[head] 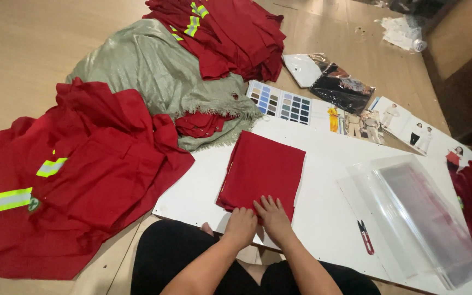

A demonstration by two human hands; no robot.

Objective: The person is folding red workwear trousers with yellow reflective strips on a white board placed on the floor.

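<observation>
A folded red garment [263, 169] lies flat on a white board [329, 164] in front of me. My left hand [240, 224] rests curled at the garment's near edge, fingers bent against the cloth. Beside it my right hand [272, 212] lies palm down on the near edge, fingers spread flat on the fabric. The two hands touch each other. Neither lifts the cloth.
A heap of red work clothes with reflective stripes [66, 175] lies left; another pile [225, 33] sits on a green cloth [148, 71] farther back. Clear plastic bags [416, 213], small red snips [365, 237], a colour swatch card [279, 102] and catalogue pages [411, 128] lie right.
</observation>
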